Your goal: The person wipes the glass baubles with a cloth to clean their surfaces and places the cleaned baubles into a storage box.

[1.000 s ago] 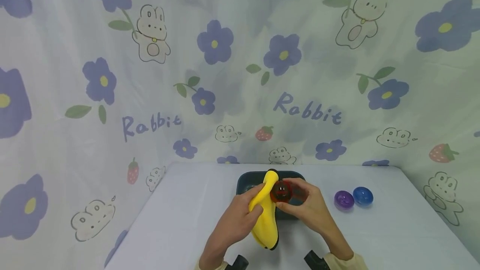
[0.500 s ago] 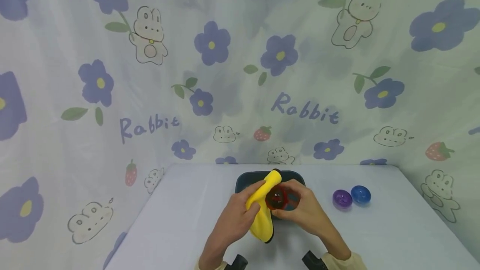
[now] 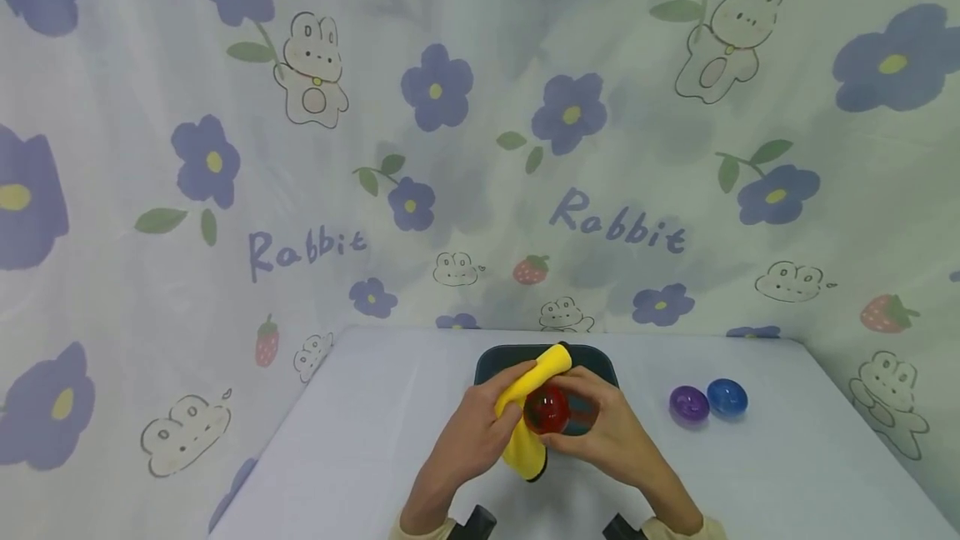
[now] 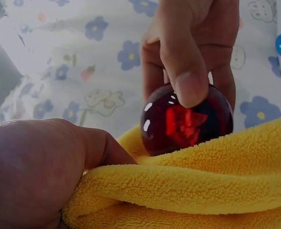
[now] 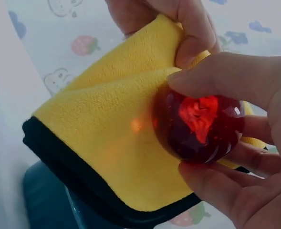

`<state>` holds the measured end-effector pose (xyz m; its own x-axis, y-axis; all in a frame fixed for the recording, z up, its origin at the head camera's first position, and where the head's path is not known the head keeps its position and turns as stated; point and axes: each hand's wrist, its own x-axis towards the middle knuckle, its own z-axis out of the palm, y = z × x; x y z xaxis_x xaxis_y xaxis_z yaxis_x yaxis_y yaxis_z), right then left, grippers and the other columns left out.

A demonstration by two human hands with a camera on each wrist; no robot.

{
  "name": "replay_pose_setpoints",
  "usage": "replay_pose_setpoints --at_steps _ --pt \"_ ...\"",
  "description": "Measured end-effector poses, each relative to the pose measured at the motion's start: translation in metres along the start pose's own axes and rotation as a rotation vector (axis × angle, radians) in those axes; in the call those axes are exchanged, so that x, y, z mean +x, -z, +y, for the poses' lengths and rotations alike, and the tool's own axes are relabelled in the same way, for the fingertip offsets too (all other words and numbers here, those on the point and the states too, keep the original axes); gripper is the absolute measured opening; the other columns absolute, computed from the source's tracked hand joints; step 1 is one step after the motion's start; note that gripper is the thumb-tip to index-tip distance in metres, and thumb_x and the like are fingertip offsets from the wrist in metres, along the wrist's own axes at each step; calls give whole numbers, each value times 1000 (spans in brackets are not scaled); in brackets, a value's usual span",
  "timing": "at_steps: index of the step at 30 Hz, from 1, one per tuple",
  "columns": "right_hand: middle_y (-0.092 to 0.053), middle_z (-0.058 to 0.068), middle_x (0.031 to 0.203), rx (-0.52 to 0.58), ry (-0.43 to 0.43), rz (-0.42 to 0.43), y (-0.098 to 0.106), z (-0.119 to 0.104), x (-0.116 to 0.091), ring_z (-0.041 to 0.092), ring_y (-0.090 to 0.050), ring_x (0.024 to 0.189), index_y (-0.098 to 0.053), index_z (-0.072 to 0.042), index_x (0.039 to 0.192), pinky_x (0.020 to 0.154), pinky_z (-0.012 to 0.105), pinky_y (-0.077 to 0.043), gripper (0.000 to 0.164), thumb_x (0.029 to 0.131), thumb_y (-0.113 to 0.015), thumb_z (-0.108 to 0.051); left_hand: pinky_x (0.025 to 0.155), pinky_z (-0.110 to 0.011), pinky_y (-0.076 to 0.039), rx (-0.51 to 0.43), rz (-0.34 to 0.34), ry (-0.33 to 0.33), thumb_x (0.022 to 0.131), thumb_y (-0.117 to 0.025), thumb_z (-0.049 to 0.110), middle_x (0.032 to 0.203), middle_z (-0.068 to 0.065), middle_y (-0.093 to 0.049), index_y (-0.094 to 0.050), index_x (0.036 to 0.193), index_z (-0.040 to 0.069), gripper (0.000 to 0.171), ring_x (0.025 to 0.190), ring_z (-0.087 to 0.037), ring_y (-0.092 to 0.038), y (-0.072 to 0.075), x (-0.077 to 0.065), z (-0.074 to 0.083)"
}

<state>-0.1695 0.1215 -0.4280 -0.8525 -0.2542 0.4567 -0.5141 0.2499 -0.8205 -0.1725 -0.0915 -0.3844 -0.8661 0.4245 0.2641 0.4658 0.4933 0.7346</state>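
A yellow plush cloth (image 3: 525, 450) with a dark border hangs from my left hand (image 3: 467, 433), its upper part folded over toward the right. Thumb and fingers of that hand pinch it. My right hand (image 3: 618, 432) grips a glossy, see-through red ball (image 3: 546, 409) between thumb and fingers. In the right wrist view the ball (image 5: 200, 124) lies up against the fluffy face of the cloth (image 5: 116, 124). From the left wrist, the ball's lower edge is hidden behind a fold of the cloth (image 4: 192, 188).
Behind and below the hands stands a dark teal bin (image 3: 498, 355), mostly covered by them. On the white table (image 3: 360, 432), to the right, a purple ball (image 3: 688, 404) and a blue ball (image 3: 727, 397) sit side by side. A printed curtain (image 3: 480, 148) rises behind the table.
The red ball has shifted left and slightly down along the cloth, and the right hand with it. The cloth's top end has tipped to the right, while its lower end is drawn up a little.
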Motion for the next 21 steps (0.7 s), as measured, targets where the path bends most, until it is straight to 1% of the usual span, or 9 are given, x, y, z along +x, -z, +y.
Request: replay_pose_setpoints --at_steps 4,7,13,17,21 --pt "-65 5 128 25 42 16 -2 -1 0 19 -70 111 -68 -20 132 83 31 -62 56 80 -88 -17 76 -19 -53 -1 0 -6 99 -51 12 130 -7 -69 -55 149 16 51 84 -9 -60 0 1 -2" --pt "-66 6 129 51 42 38 -4 -3 -1 18 -71 111 -67 -19 133 83 31 -63 56 81 -87 -15 77 -19 -54 -2 1 -7 98 -50 12 130 -7 -69 -54 150 15 52 87 -10 -60 -1 2 -3" --pt "-66 11 131 94 31 97 -7 -4 0 11 -70 113 -66 -17 133 82 32 -63 56 81 -86 -11 77 -19 -54 -7 -5 -15 99 -50 13 127 -8 -70 -50 152 11 53 80 -7 -59 -1 2 -5" --pt "-64 13 135 124 27 133 -6 -4 1 5 -69 116 -64 -14 135 84 31 -62 59 80 -86 -7 75 -18 -54 -15 -15 1 98 -51 13 124 -9 -70 -48 153 9 55 77 -6 -59 -2 3 -4" --pt "-62 13 136 133 13 154 -4 -3 3 6 -68 114 -62 -12 139 86 29 -61 64 80 -85 -4 71 -18 -53 -25 -40 35 97 -52 14 112 -8 -69 -47 154 8 57 72 -7 -57 -1 3 -2"
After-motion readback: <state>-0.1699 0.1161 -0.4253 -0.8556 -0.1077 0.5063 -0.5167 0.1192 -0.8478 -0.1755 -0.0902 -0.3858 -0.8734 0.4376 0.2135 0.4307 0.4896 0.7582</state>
